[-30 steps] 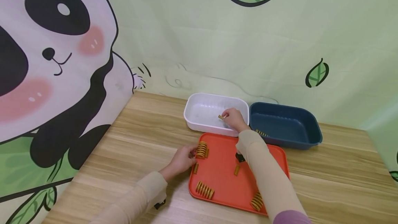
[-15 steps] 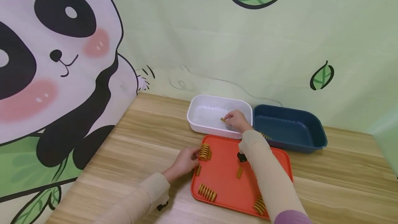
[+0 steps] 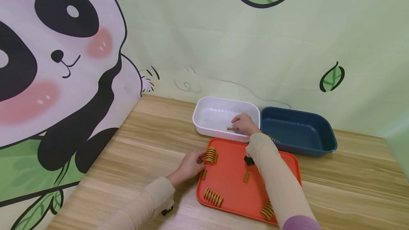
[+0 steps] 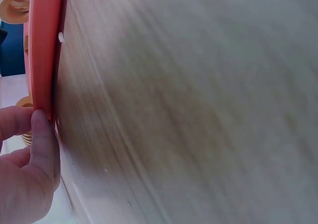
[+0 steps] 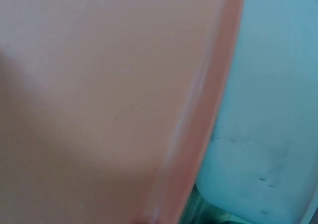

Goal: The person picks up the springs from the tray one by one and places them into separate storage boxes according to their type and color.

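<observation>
My right hand [image 3: 245, 123] is inside the white bin [image 3: 209, 130], its bent fingers at one end of a small gold coil spring [image 3: 230, 129] low in the bin; the exact contact is too small to make out. With thumb and finger my left hand [image 4: 30, 169] pinches the rim of the red tray [image 4: 42, 60]. In the head view, that hand [image 3: 190, 166] is beside a large gold spring [image 3: 210, 155] at the left edge of the tray [image 3: 227, 191]. Other springs on the tray include a large one [image 3: 213, 197] and a small one [image 3: 246, 177].
A dark blue bin [image 3: 300, 130] adjoins the white bin on the right, with a gold spring [image 3: 273, 139] by its near wall. Another large spring [image 3: 267, 211] lies partly behind the right forearm. The wooden table [image 3: 147, 130] meets a printed cloth wall behind the bins.
The small spring in the white bin has gone lower and turned nearly level, while my right hand has tipped slightly downward. My left hand stays at the tray's edge. The head view has shifted slightly.
</observation>
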### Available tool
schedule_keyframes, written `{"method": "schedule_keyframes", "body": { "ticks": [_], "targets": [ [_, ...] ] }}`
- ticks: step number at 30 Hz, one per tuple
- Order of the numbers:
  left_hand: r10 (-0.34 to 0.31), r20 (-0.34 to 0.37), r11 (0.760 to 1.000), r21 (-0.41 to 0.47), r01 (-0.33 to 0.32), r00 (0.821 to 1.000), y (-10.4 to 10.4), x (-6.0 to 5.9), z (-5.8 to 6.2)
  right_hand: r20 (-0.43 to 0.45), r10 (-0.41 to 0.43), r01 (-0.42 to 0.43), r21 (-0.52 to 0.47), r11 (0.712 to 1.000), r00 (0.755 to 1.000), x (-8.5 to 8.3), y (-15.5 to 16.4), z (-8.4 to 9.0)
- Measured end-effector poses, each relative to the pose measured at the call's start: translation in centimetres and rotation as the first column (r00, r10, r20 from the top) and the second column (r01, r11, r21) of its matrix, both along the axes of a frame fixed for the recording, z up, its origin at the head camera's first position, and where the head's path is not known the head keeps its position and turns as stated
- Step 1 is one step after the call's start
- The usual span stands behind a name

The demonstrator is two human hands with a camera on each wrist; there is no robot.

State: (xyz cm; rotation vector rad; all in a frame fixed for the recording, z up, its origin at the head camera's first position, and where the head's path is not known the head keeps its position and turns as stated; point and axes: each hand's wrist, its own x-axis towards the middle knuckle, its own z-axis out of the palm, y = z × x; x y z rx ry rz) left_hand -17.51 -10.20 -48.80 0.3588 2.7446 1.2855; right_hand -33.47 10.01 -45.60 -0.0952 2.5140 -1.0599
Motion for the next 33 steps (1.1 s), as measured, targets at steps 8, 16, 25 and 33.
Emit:
{"method": "schedule_keyframes", "body": {
  "ticks": [8,16,25,33],
  "targets": [
    [-0.002,-0.007,1.000,-0.001,0.002,1.000,0.1,0.1,0.0,-0.033,0.008,-0.009,-0.030,1.000,0.999,0.0,0.3,0.3],
    [-0.007,0.011,1.000,-0.003,0.007,1.000,0.2,0.1,0.1,-0.046,0.026,-0.028,-0.053,0.998,0.999,0.1,0.6,1.2],
    [0.003,0.004,0.999,-0.035,-0.003,1.000,0.2,0.2,0.2,-0.082,0.068,-0.073,-0.067,0.995,0.994,0.3,1.1,2.0],
    [0.010,0.029,0.999,-0.033,-0.009,1.000,0.3,0.3,0.3,-0.116,0.105,-0.113,-0.064,0.991,0.988,0.7,1.9,2.6]
  ]
}}
